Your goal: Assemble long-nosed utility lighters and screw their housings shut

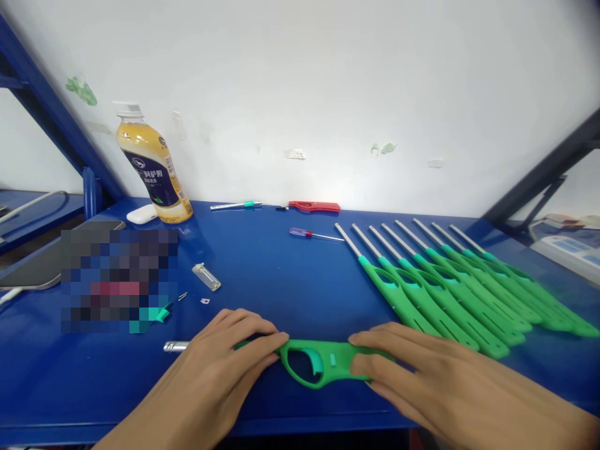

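A green long-nosed lighter (pixel 313 364) lies flat across the front of the blue table (pixel 281 281), its metal tube (pixel 175 345) pointing left. My left hand (pixel 225 362) covers the front of its body, fingers pressed together on it. My right hand (pixel 422 375) grips the handle end, fingers curled over it. A teal trigger shows in the loop between my hands.
Several finished green lighters (pixel 450 287) lie in a row at the right. A drink bottle (pixel 152 165), a white case (pixel 141 214), a red lighter (pixel 314 205), two small screwdrivers (pixel 312 234) and a clear plastic part (pixel 206 276) lie further back. A blurred patch sits at the left.
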The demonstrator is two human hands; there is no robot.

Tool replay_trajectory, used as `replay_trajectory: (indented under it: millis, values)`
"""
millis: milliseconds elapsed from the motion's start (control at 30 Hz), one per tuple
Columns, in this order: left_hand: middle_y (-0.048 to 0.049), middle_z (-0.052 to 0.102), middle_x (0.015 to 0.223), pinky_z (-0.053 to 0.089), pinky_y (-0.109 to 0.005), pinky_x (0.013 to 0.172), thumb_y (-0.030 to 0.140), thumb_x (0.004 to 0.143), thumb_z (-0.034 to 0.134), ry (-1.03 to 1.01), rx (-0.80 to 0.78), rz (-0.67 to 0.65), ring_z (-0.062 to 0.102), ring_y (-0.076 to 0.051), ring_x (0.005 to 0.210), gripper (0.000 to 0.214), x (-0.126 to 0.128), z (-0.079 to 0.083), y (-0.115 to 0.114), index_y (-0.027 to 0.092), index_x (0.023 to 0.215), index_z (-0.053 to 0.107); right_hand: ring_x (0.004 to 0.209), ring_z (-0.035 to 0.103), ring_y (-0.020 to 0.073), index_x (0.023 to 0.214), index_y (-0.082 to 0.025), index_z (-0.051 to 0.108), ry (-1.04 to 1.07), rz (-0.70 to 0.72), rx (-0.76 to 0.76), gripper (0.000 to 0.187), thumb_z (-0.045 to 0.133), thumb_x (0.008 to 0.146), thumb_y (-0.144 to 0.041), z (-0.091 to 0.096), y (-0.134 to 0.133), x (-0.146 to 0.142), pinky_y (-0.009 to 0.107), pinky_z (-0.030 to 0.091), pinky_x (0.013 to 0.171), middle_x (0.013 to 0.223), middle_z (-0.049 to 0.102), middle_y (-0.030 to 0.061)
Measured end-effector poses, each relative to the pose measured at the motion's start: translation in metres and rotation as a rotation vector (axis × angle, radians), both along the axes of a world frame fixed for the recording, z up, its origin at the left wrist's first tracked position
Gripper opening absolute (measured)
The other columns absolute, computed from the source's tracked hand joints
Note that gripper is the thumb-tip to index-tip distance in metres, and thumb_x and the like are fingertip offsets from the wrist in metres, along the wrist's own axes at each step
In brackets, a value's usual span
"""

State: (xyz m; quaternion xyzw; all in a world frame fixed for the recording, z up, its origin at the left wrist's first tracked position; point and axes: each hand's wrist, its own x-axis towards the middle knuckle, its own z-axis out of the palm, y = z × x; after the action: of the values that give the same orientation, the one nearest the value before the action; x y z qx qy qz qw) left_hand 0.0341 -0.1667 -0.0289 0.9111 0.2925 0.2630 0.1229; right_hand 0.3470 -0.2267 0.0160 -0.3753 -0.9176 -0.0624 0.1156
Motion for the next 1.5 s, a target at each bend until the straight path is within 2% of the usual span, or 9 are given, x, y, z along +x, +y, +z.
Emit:
replay_trajectory:
  millis: [167,433,633,933,1033,1133,1200,1333,1500]
  values:
    - [0.0031,0.07,0.123,0.053,-0.024,0.1,0.016,0.114,0.049,-0.034,-0.011,0.008,0.065,-0.013,0.112,0.032,0.003,0.001,-0.001,0.034,0.135,0.066,0.1,0.077,0.0145,0.134,-0.026,0.063,0.005,0.023,-0.082,0.053,0.043,0.094,0.003,-0.001,0.002,0.001,0.023,0.06,0.079,0.12,0.077,0.0007]
    - [0.002,0.071,0.121,0.056,-0.024,0.094,0.017,0.113,0.052,-0.045,-0.03,0.032,0.067,-0.015,0.108,0.032,0.004,-0.001,-0.002,0.034,0.135,0.068,0.114,0.075,0.0171,0.145,-0.02,0.06,-0.064,0.041,-0.005,0.082,0.049,0.069,0.01,-0.001,0.001,-0.001,0.026,0.061,0.089,0.126,0.078,0.001]
    - [-0.0011,0.074,0.117,0.058,-0.028,0.089,0.011,0.111,0.049,-0.018,0.038,0.02,0.07,-0.016,0.101,0.036,0.004,-0.001,0.001,0.03,0.131,0.071,0.094,0.078,0.0163,0.141,-0.019,0.064,-0.06,0.023,0.0,0.083,0.05,0.063,0.009,-0.004,-0.001,0.0,0.024,0.063,0.08,0.114,0.079,0.0013]
    - [-0.0036,0.076,0.114,0.061,-0.033,0.086,0.003,0.105,0.043,0.048,0.177,0.037,0.072,-0.019,0.1,0.048,0.007,0.005,-0.007,0.027,0.139,0.068,0.098,0.078,0.0168,0.138,-0.016,0.067,-0.035,-0.023,-0.041,0.05,0.044,0.097,0.0,-0.009,-0.007,-0.003,0.024,0.065,0.083,0.122,0.078,0.0075]
    - [-0.0034,0.075,0.127,0.061,-0.043,0.096,0.009,0.107,0.046,0.161,0.186,0.067,0.071,-0.025,0.114,0.051,0.001,0.002,-0.009,0.033,0.15,0.06,0.109,0.078,0.0193,0.142,-0.018,0.066,-0.038,-0.031,-0.02,0.047,0.039,0.106,-0.009,-0.017,-0.01,0.0,0.026,0.066,0.088,0.128,0.078,0.0088]
    - [-0.0057,0.068,0.145,0.056,-0.059,0.109,0.029,0.11,0.053,0.274,0.211,0.245,0.065,-0.034,0.13,0.052,-0.017,-0.006,-0.011,0.035,0.161,0.048,0.115,0.078,0.0229,0.146,-0.024,0.064,0.025,-0.094,0.091,0.054,0.032,0.106,-0.01,-0.037,-0.014,0.004,0.033,0.068,0.088,0.132,0.077,0.008]
    - [-0.0063,0.07,0.142,0.059,-0.053,0.107,0.034,0.108,0.057,0.279,0.222,0.305,0.069,-0.034,0.126,0.048,-0.029,-0.011,-0.01,0.034,0.156,0.056,0.114,0.079,0.0239,0.149,-0.027,0.063,0.041,-0.12,0.124,0.058,0.032,0.103,-0.009,-0.048,-0.016,0.006,0.036,0.07,0.085,0.134,0.077,0.0072]
    - [-0.0013,0.076,0.126,0.063,-0.035,0.098,0.028,0.106,0.061,0.214,0.214,0.199,0.074,-0.027,0.114,0.03,-0.034,-0.016,-0.004,0.035,0.133,0.072,0.111,0.08,0.0228,0.147,-0.027,0.064,0.024,-0.084,0.14,0.056,0.034,0.104,-0.008,-0.045,-0.015,0.007,0.035,0.07,0.085,0.129,0.08,0.0059]
    - [0.0007,0.078,0.126,0.062,-0.034,0.099,0.019,0.106,0.056,0.179,0.205,0.187,0.075,-0.025,0.115,0.031,-0.013,-0.024,-0.003,0.034,0.128,0.072,0.107,0.081,0.0224,0.149,-0.018,0.06,0.013,-0.096,0.173,0.043,0.035,0.115,-0.027,-0.033,-0.012,0.0,0.033,0.069,0.086,0.12,0.08,0.0105]
